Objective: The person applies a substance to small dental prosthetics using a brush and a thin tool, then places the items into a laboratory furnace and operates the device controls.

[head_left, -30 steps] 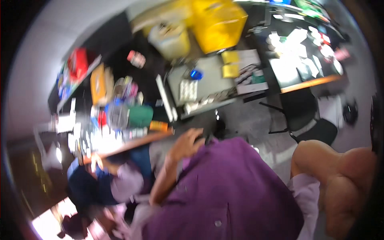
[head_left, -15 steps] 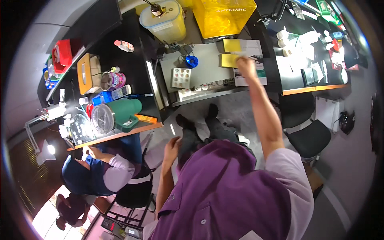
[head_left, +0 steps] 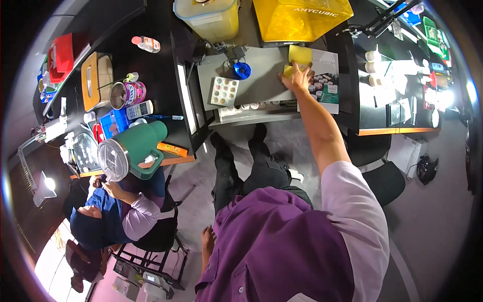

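Note:
My right hand reaches over the light-coloured desk with its fingers spread. It rests on a small yellow pad, which looks like sticky notes and is mostly covered by the hand. Another yellow pad lies just beyond it. Both overlap a printed sheet in white and green. My left hand hangs low at my side, partly behind my purple shirt. Its fingers look loose and apart, with nothing seen in them.
Left of the pads lie a blue spool and a white palette with round wells. A yellow-covered machine and a plastic tub stand behind. A green tumbler sits on the left desk, where a co-worker is seated.
My right hand has shifted slightly left onto the nearer yellow pad, and its fingers have spread. My left hand has dropped back toward my side. The whole view has shifted slightly.

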Motion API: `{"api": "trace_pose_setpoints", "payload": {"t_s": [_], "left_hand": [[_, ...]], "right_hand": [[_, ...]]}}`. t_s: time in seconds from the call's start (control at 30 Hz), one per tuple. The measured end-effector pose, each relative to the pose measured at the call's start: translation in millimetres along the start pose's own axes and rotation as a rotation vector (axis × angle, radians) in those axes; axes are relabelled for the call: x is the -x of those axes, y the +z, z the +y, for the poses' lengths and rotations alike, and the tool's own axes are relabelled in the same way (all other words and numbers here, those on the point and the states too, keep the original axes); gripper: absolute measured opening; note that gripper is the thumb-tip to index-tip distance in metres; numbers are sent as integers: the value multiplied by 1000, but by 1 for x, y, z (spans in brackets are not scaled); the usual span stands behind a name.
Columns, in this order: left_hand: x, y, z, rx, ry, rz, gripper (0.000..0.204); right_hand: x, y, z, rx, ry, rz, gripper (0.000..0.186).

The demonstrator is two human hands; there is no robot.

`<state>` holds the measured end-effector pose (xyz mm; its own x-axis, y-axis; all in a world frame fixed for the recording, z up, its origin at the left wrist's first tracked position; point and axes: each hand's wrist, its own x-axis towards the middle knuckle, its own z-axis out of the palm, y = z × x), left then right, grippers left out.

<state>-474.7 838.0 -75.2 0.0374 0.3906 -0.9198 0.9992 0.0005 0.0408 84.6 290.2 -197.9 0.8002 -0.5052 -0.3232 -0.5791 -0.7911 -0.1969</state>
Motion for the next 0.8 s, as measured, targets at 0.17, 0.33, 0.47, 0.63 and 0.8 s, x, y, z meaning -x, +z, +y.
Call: {"api": "trace_pose_setpoints", "payload": {"t_s": [0.17, 0.33, 0.47, 0.63, 0.8], "left_hand": [[2, 38, 99, 37, 333, -116, 46], [10, 31, 160, 84, 437, -67, 45], [25, 16, 150, 96, 455, 8, 46], [5, 17, 101, 66, 312, -9, 42], [-1, 11, 47, 18, 184, -64, 41]], "right_hand": [[13, 7, 9, -79, 70, 0, 96], [29, 8, 18, -82, -6, 21, 83], [31, 31, 22, -88, -32, 179, 76], [-51, 20, 102, -106, 76, 322, 80], [-108, -25, 125, -63, 118, 360, 86]]}}
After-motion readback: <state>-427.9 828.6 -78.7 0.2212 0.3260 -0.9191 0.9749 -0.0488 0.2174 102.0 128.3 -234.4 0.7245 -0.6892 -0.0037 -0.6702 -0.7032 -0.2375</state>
